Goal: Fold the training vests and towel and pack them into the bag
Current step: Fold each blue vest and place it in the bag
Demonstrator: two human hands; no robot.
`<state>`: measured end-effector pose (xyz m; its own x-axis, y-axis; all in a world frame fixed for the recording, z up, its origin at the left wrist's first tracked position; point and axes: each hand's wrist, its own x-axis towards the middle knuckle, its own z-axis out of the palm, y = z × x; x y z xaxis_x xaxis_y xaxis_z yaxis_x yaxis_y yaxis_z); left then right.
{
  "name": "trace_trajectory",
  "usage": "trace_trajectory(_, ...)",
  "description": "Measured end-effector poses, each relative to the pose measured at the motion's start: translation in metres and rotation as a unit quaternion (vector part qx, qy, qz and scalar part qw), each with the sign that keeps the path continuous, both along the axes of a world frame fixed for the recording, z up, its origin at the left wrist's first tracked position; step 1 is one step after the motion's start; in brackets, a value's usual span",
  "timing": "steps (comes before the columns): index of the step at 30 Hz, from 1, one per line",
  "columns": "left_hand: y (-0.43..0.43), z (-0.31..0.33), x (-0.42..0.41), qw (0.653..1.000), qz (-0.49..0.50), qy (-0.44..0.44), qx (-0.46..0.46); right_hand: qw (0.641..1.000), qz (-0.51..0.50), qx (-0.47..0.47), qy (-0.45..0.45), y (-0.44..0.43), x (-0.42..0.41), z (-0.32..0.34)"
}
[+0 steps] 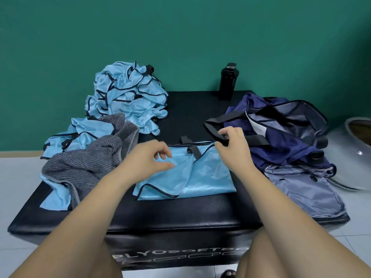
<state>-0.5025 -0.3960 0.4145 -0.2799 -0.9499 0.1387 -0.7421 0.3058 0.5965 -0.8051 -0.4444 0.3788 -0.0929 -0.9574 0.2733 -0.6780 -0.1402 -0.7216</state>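
Room: green wall (180,33), pale tiled floor; a black padded box (180,213) stands before me.
Blue vest (202,177): lies flat and partly folded at the box's middle.
Left hand (147,160): hovers over the vest's left end, fingers loosely curled, holding nothing.
Right hand (232,143): pinches the vest's far right corner, just beside the bag's strap.
Vest pile (128,97): crumpled at the far left.
Towel (94,157): grey, striped, heaped on the left over more vests.
Bag (281,137): navy, unzipped, on the right.
Bottle (227,81): black, upright at the far edge.
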Motion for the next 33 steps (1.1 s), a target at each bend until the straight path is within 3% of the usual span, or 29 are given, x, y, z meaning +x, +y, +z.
trace_trajectory(3,0.01,-0.004,-0.012,0.988,-0.052,-0.113,0.089,0.997,0.024,0.035,0.058,0.009,0.014,0.005)
trace_trajectory(6,0.01,-0.013,-0.019,0.943,-0.081,-0.279,0.163,0.992,0.04,0.08,0.093,0.017,0.023,-0.005)
trace_trajectory(8,0.011,-0.021,-0.021,0.924,-0.085,-0.335,0.166,0.989,0.047,0.096,0.099,0.02,0.023,-0.008)
trace_trajectory(13,0.006,-0.022,0.003,0.971,-0.069,-0.201,0.107,0.981,0.089,0.144,0.094,0.027,0.021,-0.011)
trace_trajectory(16,0.002,-0.014,0.019,0.997,0.044,-0.05,0.047,0.978,0.097,0.158,0.099,0.03,0.018,-0.014)
trace_trajectory(18,0.002,-0.017,0.024,0.99,0.134,0.029,0.034,0.976,0.103,0.166,0.097,0.03,0.017,-0.015)
trace_trajectory(22,-0.018,-0.031,0.044,0.966,0.258,0.014,-0.013,0.97,0.131,0.175,0.109,0.03,0.019,-0.016)
trace_trajectory(26,-0.043,-0.034,0.044,0.951,0.304,-0.042,-0.044,0.969,0.154,0.141,0.131,0.025,0.025,-0.024)
trace_trajectory(30,-0.038,-0.032,0.019,0.963,0.258,-0.022,-0.068,0.968,0.132,0.077,0.199,0.01,0.026,-0.033)
trace_trajectory(33,-0.025,-0.041,-0.002,0.986,0.164,-0.004,-0.006,0.966,0.138,0.052,0.211,0.001,0.032,-0.036)
